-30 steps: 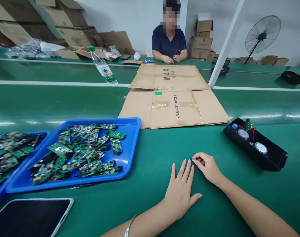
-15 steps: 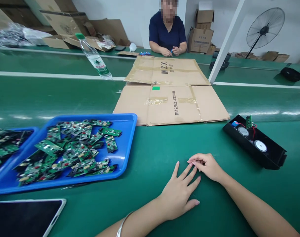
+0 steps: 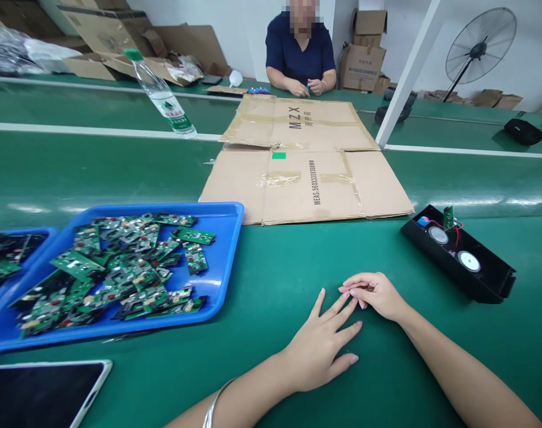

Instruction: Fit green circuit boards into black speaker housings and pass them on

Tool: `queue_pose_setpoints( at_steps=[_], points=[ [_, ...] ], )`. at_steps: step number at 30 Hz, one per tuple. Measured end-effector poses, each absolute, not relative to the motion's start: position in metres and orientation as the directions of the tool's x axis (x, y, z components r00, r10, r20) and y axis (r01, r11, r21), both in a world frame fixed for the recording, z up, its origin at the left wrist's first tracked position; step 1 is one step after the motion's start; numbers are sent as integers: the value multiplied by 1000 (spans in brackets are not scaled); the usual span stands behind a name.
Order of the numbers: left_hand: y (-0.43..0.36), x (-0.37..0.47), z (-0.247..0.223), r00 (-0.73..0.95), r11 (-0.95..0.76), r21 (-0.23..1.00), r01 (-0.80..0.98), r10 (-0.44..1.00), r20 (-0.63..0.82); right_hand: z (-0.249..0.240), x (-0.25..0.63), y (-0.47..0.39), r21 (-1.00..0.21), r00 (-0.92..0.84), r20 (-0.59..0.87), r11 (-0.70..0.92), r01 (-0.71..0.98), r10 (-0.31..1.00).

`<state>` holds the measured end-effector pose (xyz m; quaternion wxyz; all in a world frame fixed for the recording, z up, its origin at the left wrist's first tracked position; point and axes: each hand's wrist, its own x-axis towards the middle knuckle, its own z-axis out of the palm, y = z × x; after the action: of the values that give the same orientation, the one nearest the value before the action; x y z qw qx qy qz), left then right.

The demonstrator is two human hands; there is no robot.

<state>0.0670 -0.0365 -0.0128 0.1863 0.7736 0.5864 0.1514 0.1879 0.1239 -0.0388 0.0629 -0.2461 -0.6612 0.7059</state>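
Over the green work surface my left hand [image 3: 325, 346] is held palm down, its fingers spread and holding nothing. My right hand [image 3: 380, 295] is closed in a pinch around a fingertip of my left hand. To the right of both hands lies an open black speaker housing [image 3: 462, 255], with two round silver drivers, red wires and a small upright green circuit board [image 3: 449, 217]. A blue tray [image 3: 232, 255] on the left bears a heap of green circuit boards [image 3: 137, 267].
A phone or tablet [image 3: 38, 389] lies at the lower left, near a second blue tray [image 3: 52, 238]. Flattened cardboard [image 3: 342, 196] spans the middle. A tilted water bottle [image 3: 163, 98] stands behind the trays. Opposite sits a person in dark blue [image 3: 275, 47]. A white post [image 3: 409, 77] rises at right.
The view has shifted slightly, so most things sit a little further left and higher. My hands keep nearly the same pose, with the right still pinching a left fingertip.
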Motion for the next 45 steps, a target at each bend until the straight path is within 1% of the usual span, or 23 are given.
queue_pose_setpoints(
  at_steps=[7,13,20,26,34,45],
  points=[
    [-38,65,-16,281,-255,480,839,959,18,-38,187,124,-963,-868,-267,-139,229,419],
    [-37,63,-16,292,-273,479,834,956,37,-37,188,124,-966,-873,-258,-113,232,415],
    [-37,66,-15,272,-234,522,820,962,5,-37,188,124,-967,-874,-254,-97,235,413],
    [-36,61,-11,306,-233,582,779,952,-27,-37,188,124,-965,-872,-264,-113,238,411],
    [-35,61,-11,295,-216,610,763,955,-30,-36,188,124,-964,-874,-267,-111,243,407],
    [-34,62,-12,267,-178,639,748,963,-44,-36,188,127,-957,-872,-288,-150,248,395]
  ],
)
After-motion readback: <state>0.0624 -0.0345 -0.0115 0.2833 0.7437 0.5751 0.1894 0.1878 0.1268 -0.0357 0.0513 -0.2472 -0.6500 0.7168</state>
